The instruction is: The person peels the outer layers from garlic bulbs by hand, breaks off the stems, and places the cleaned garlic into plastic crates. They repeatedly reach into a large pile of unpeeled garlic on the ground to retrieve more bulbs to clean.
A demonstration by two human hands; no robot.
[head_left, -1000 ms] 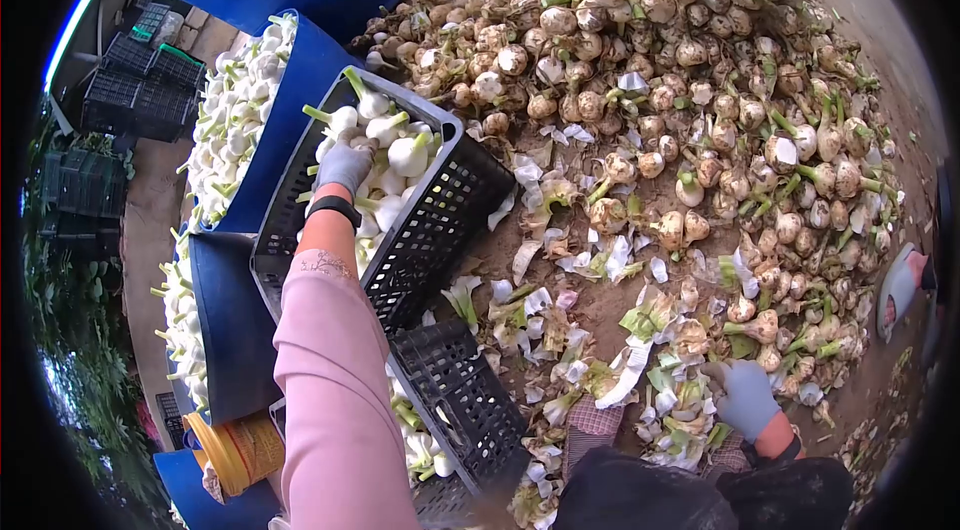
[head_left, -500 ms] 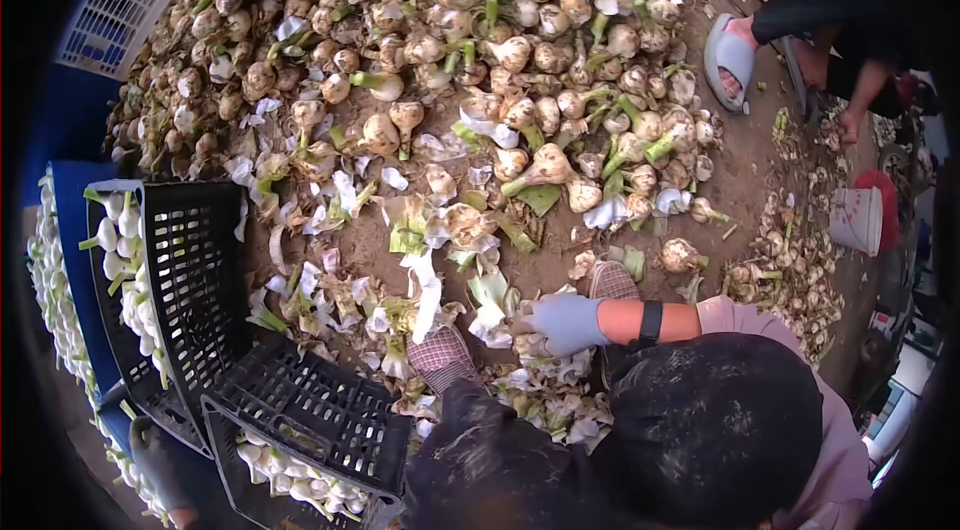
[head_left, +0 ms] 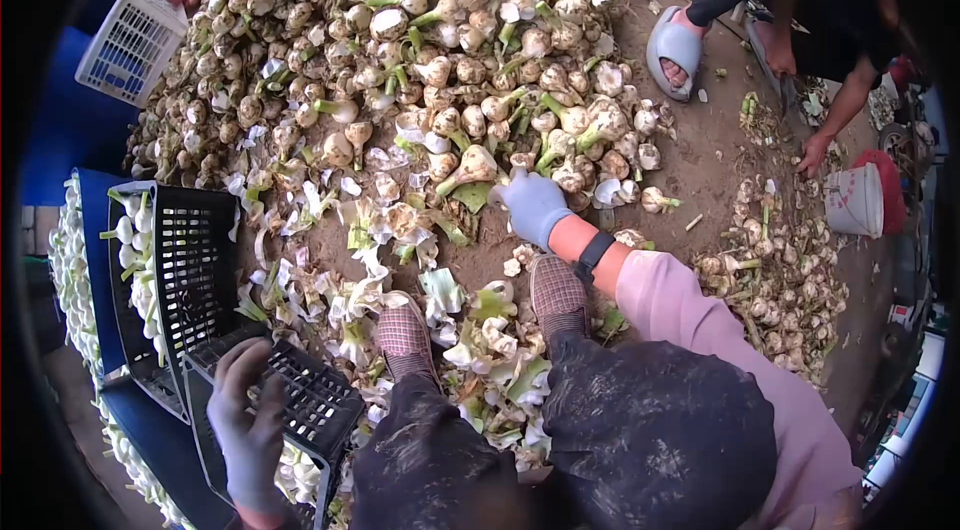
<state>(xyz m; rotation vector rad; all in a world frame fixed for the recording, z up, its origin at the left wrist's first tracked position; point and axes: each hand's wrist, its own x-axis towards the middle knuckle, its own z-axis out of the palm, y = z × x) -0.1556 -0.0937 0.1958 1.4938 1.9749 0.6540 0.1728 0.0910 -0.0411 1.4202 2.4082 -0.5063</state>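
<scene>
My right hand (head_left: 533,207), in a grey glove, reaches to the near edge of a large heap of soil-stained garlic bulbs (head_left: 440,70). Its fingers are closed at a bulb with a short stem. My left hand (head_left: 248,420), also gloved, is raised at the lower left over a black slatted crate (head_left: 300,395), its fingers apart and nothing in them. White peeled bulbs (head_left: 143,280) fill the black crate standing on its left. Loose skins and leaves (head_left: 495,350) lie around my shoes.
A white crate (head_left: 132,38) stands at the upper left. On the right, a co-worker's hand (head_left: 815,152) is near a white bucket (head_left: 853,200) and a second garlic heap (head_left: 775,290). The co-worker's slipper (head_left: 674,53) rests by the big heap.
My right hand has moved from the skins near my shoes up to the heap. My left hand has risen from the lower left edge to over the crate. The view has shifted.
</scene>
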